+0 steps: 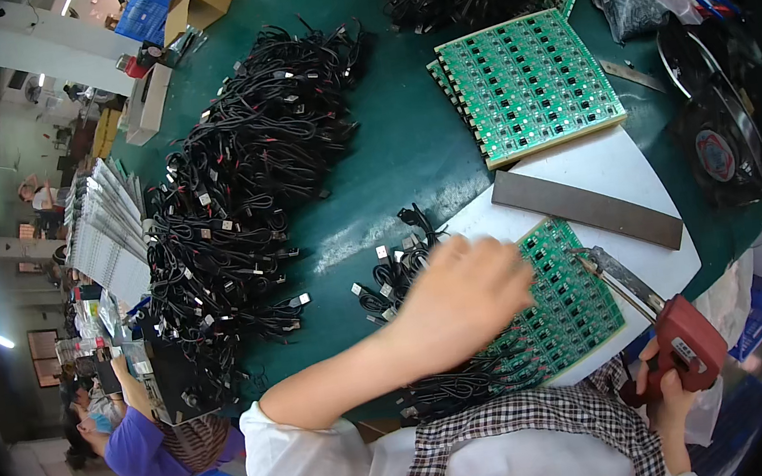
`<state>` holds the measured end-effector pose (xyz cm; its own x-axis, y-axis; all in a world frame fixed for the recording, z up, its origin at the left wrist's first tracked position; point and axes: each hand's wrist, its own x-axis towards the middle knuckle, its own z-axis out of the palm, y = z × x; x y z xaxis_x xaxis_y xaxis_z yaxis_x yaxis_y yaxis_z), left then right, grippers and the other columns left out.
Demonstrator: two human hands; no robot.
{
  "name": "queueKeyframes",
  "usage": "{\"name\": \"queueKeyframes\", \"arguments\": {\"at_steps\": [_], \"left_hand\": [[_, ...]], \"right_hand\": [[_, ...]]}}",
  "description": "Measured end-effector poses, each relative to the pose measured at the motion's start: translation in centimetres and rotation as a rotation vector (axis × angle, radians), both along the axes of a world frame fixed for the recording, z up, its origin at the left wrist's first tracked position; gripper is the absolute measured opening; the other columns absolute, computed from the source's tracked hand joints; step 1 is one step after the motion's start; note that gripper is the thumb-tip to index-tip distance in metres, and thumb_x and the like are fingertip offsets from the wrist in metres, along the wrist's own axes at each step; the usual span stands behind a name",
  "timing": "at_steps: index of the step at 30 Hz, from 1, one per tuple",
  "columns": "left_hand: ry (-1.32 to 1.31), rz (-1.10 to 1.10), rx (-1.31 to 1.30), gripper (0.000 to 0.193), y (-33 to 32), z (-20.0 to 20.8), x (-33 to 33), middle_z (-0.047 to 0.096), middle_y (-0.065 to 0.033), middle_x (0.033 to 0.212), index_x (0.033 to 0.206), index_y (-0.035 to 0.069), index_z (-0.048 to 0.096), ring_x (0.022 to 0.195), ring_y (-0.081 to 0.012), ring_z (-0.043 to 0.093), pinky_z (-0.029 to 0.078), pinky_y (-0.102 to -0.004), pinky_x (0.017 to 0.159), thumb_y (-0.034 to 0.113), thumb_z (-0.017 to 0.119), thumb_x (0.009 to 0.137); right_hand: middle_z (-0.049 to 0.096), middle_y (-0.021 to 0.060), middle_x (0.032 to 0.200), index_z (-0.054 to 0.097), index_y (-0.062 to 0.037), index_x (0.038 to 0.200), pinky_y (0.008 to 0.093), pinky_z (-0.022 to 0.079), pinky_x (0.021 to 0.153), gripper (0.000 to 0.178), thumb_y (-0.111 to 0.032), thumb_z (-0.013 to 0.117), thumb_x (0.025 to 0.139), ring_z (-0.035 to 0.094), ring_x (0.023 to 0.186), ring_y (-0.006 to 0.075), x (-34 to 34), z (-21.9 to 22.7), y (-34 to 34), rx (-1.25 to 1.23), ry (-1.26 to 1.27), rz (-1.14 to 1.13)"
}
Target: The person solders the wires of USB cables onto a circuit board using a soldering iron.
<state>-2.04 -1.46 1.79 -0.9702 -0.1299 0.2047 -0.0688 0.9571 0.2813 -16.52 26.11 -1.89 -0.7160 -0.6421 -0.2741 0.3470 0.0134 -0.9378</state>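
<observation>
My left hand [473, 288] is curled, slightly blurred, above the upper left part of a green circuit board panel [580, 309]. Its fingertips are hidden, so what it pinches cannot be seen. In my right hand [671, 393] is a red soldering gun [692, 342], gripped by the handle. The gun's thin metal tip points left, over the panel's upper right part. Black cables [462, 390] lie along the panel's lower left edge, their ends on the board. Beyond my left hand is a small bunch of black USB cables [395, 274].
A dark flat bar [587, 210] lies on a white sheet [600, 163] beyond the panel. Stacked green panels [533, 81] sit farther back. A large heap of black cables [231, 180] covers the table's left. A black fan-like round object [716, 140] stands right. Another person [155, 447] sits at left.
</observation>
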Motion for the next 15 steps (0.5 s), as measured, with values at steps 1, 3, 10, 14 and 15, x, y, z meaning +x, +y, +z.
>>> {"name": "queueKeyframes", "arguments": {"at_steps": [1,3,10,14,15], "left_hand": [[0.092,0.092,0.005,0.021,-1.6,-0.2,0.5,0.058,-0.0061,0.089,0.086,0.008,0.061,0.081,-0.0242,0.056,0.043,-0.0406,0.068,0.014,0.070,0.068],[0.352,0.468,-0.124,0.015,-5.6,0.2,1.9,0.059,-0.0082,0.082,0.084,0.005,0.059,0.076,-0.0276,0.056,0.044,-0.0389,0.069,0.006,0.064,0.070],[0.326,1.091,-0.399,0.019,-14.9,-1.5,8.0,0.057,-0.0090,0.082,0.088,0.002,0.058,0.080,-0.0251,0.054,0.043,-0.0361,0.072,0.011,0.069,0.075],[0.508,1.046,-0.336,0.005,-14.8,-0.6,8.8,0.063,-0.0071,0.078,0.081,0.001,0.065,0.074,-0.0221,0.058,0.045,-0.0330,0.072,0.005,0.066,0.078],[0.627,1.006,-0.257,0.006,-14.9,-0.6,8.9,0.064,-0.0075,0.079,0.083,0.001,0.065,0.073,-0.0205,0.059,0.046,-0.0311,0.071,0.004,0.066,0.078]], "right_hand": [[0.059,0.0170,0.091,0.043,0.0036,0.121,0.0245,0.042,0.041,0.067,-0.035,0.073,0.076,0.051,0.050,0.0152,0.1,0.0,0.0,0.012,0.011,-0.012],[0.059,0.0169,0.091,0.043,0.0035,0.121,0.0246,0.042,0.042,0.067,-0.035,0.073,0.076,0.051,0.051,0.0153,0.3,0.1,-0.1,0.014,0.011,-0.035],[0.059,0.0165,0.090,0.044,0.0036,0.121,0.0249,0.043,0.043,0.066,-0.035,0.073,0.076,0.054,0.055,0.0163,0.3,0.5,-0.4,0.023,-0.003,0.007],[0.059,0.0166,0.090,0.044,0.0035,0.121,0.0248,0.044,0.043,0.065,-0.034,0.073,0.076,0.054,0.056,0.0164,0.4,0.7,-0.2,0.000,-0.012,-0.023],[0.059,0.0166,0.090,0.044,0.0036,0.121,0.0247,0.044,0.044,0.065,-0.034,0.072,0.076,0.054,0.055,0.0164,0.4,0.7,-0.3,0.013,-0.008,-0.031]]}}
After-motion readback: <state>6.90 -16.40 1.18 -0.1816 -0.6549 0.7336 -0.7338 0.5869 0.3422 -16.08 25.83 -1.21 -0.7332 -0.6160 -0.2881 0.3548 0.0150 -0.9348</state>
